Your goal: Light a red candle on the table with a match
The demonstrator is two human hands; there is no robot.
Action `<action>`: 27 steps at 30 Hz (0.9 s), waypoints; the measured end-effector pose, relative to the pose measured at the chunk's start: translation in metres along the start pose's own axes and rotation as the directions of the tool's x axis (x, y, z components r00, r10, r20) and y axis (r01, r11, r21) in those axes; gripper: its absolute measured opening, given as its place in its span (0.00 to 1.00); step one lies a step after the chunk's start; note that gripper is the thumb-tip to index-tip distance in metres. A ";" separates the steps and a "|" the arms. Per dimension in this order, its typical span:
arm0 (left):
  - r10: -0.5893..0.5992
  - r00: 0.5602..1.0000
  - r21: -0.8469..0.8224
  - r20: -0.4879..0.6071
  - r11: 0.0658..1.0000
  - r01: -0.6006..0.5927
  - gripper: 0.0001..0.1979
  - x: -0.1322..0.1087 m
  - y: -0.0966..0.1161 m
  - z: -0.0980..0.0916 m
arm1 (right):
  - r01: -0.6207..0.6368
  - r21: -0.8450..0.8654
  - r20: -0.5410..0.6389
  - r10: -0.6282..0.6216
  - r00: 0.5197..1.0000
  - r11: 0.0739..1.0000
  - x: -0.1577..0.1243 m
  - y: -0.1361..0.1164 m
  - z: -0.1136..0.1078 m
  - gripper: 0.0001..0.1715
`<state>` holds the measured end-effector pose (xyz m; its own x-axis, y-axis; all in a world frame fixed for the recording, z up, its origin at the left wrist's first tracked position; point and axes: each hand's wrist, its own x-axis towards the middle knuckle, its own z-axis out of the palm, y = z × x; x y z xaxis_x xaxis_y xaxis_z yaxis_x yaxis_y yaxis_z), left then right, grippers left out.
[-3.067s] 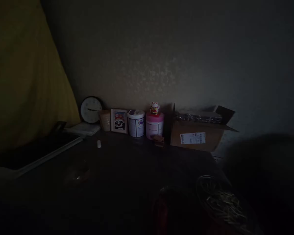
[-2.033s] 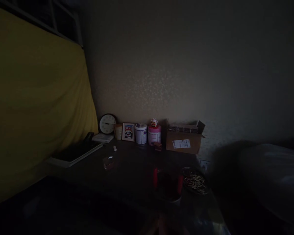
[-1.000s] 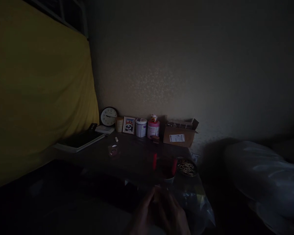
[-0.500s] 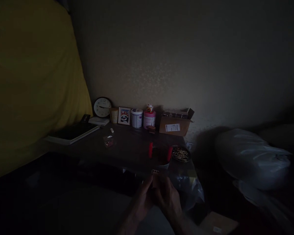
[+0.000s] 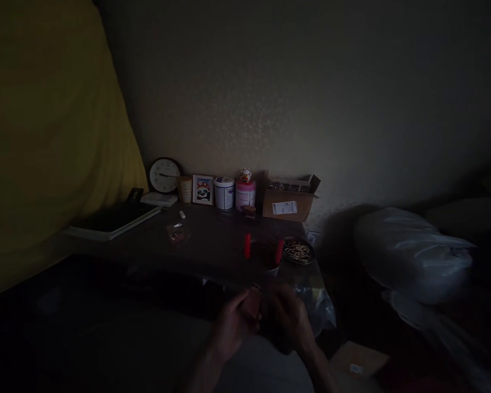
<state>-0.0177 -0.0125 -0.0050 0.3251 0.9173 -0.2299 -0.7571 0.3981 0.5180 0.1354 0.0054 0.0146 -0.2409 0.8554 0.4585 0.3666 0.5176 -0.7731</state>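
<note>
My left hand [image 5: 231, 330] is closed around a small reddish-brown matchbox [image 5: 252, 304], tilted, with several match ends showing at its top. To the right of the box is my right hand [image 5: 293, 315], its fingers curled together and apart from the box. In the dim light I cannot make out what those fingers pinch. Beyond my hands two red candles, one on the left [image 5: 247, 246] and one on the right [image 5: 279, 252], stand upright by a dark round container [image 5: 274, 271]. Beside them a dark dish [image 5: 285, 256] holds several matchsticks [image 5: 299, 252].
Along the wall stand a clock [image 5: 164, 176], a framed panda picture [image 5: 203, 190], a white tub [image 5: 224, 194], a pink-lidded tub [image 5: 245, 196] and a cardboard box [image 5: 286, 208]. A small clear packet [image 5: 175, 233] lies left on the table [image 5: 213, 234]. Plastic bags [image 5: 413, 254] bulge at right.
My right hand has drawn away from the matchbox to the right. The box has tilted in my left hand, which moved slightly left. The view has shifted a little.
</note>
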 end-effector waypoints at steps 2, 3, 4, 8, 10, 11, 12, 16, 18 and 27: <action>0.001 1.000 0.033 -0.014 0.999 0.000 0.13 0.002 -0.002 -0.003 | 0.014 -0.019 0.026 -0.013 1.000 1.000 0.001 0.002 0.000 0.12; 0.003 1.000 0.049 -0.027 0.999 -0.002 0.13 0.003 -0.004 -0.004 | 0.025 -0.037 0.038 -0.023 0.999 0.999 0.001 0.003 0.001 0.12; 0.007 0.999 0.065 -0.047 0.998 -0.003 0.13 0.004 -0.005 -0.005 | 0.040 -0.057 0.049 -0.037 0.998 0.998 0.001 0.004 0.002 0.12; 0.038 0.990 0.127 -0.133 0.992 -0.021 0.10 0.006 -0.008 -0.008 | 0.101 -0.151 0.087 -0.088 0.992 0.983 0.000 0.007 0.003 0.12; 0.053 0.981 0.149 -0.187 0.988 -0.025 0.09 0.007 -0.009 -0.008 | 0.109 -0.193 0.114 -0.088 0.990 0.975 0.000 0.007 0.002 0.12; 0.056 0.975 0.156 -0.217 0.987 -0.022 0.08 0.007 -0.009 -0.008 | 0.109 -0.214 0.128 -0.082 0.988 0.971 -0.001 0.008 0.002 0.12; 0.056 0.968 0.163 -0.244 0.986 -0.016 0.08 0.007 -0.009 -0.008 | 0.110 -0.232 0.140 -0.078 0.987 0.967 -0.001 0.007 0.002 0.12; 0.059 0.977 0.217 -0.204 0.976 -0.013 0.08 0.006 -0.008 -0.009 | 0.137 -0.277 0.162 -0.095 0.982 0.951 -0.003 0.008 0.002 0.13; 0.071 0.985 0.253 -0.154 0.967 -0.030 0.09 0.006 -0.008 -0.010 | 0.150 -0.292 0.170 -0.103 0.980 0.944 -0.003 0.009 0.003 0.13; 0.039 0.980 0.334 -0.194 0.942 0.028 0.11 0.005 -0.007 -0.012 | 0.132 -0.275 0.219 -0.071 0.973 0.952 -0.003 0.013 0.001 0.10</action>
<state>-0.0180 -0.0109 -0.0199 0.1792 0.9137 -0.3647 -0.5152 0.4030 0.7565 0.1406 0.0094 0.0025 -0.4570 0.7916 0.4056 0.5649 0.6106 -0.5551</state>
